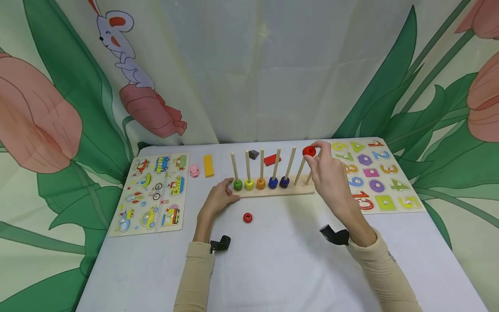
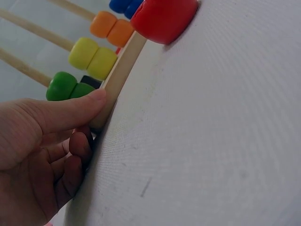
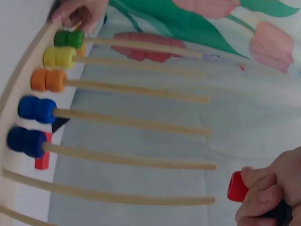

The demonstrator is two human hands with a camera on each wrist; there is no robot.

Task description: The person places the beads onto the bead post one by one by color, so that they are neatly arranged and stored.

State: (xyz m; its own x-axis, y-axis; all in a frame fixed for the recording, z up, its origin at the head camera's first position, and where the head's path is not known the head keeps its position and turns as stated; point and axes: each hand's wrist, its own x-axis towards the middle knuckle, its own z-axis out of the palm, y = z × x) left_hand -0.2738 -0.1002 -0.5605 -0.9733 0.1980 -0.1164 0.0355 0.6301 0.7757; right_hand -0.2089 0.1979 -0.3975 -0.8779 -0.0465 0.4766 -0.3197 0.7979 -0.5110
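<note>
A wooden peg rack (image 1: 273, 192) stands upright on the table. Two rings each of green (image 1: 238, 184), yellow (image 1: 249, 184), orange (image 1: 260, 183), blue (image 1: 273, 182) and dark blue (image 1: 284, 181) sit low on its first pegs, from the left. My left hand (image 1: 219, 198) grips the rack's left end, thumb on the front edge of the base. My right hand (image 1: 329, 175) pinches a red ring (image 1: 309, 151) by the top of the bare sixth peg (image 3: 117, 196); in the right wrist view the ring is apart from the peg's tip. Another red ring (image 1: 247, 217) lies on the table before the rack.
A vehicle puzzle board (image 1: 150, 195) lies at left, a number and shape board (image 1: 376, 175) at right, partly behind my right hand. A pink pig figure (image 1: 194, 170) and a yellow block (image 1: 208, 165) are left of the rack; dark (image 1: 254, 154) and red (image 1: 272, 160) blocks lie behind it.
</note>
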